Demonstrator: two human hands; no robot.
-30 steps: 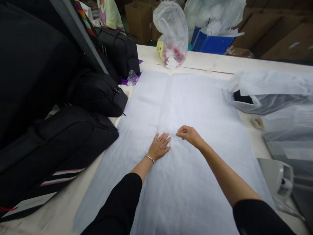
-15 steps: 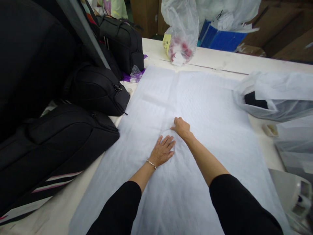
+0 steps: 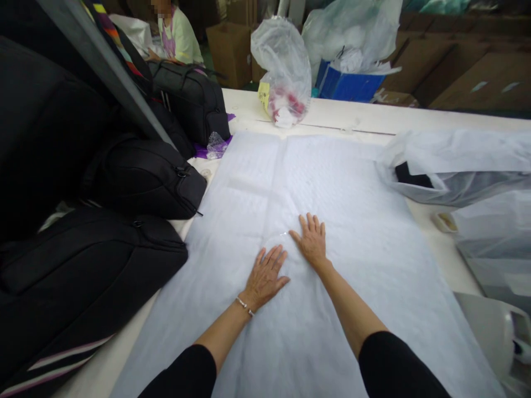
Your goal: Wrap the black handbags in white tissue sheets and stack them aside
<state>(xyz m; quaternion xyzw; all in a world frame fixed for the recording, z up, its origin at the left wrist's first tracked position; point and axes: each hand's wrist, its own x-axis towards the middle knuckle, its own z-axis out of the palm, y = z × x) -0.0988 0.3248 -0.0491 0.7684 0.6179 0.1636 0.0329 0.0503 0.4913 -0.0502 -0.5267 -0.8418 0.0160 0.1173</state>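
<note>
A large pale sheet (image 3: 352, 287), thin and slightly wrinkled, covers the table in front of me. My left hand (image 3: 265, 277), a bracelet at its wrist, lies flat on it with fingers spread. To its right and a little farther off, my right hand (image 3: 311, 240) also rests on the sheet, palm down and fingers apart. Between the two, near my right thumb, is a small shiny spot (image 3: 284, 234) that I cannot make out. Neither hand grips anything.
Black bags (image 3: 91, 260) line the left side, below a grey pole (image 3: 112, 72). A clear plastic bag with red contents (image 3: 286, 105) stands at the back, near a blue box (image 3: 348, 83). Plastic-wrapped items (image 3: 468, 166) lie right. A person (image 3: 178, 36) is at the far left.
My right hand has gone from curled fingers to spread flat on the sheet. My left hand stays flat, its thumb now farther out. The view has tilted up slightly.
</note>
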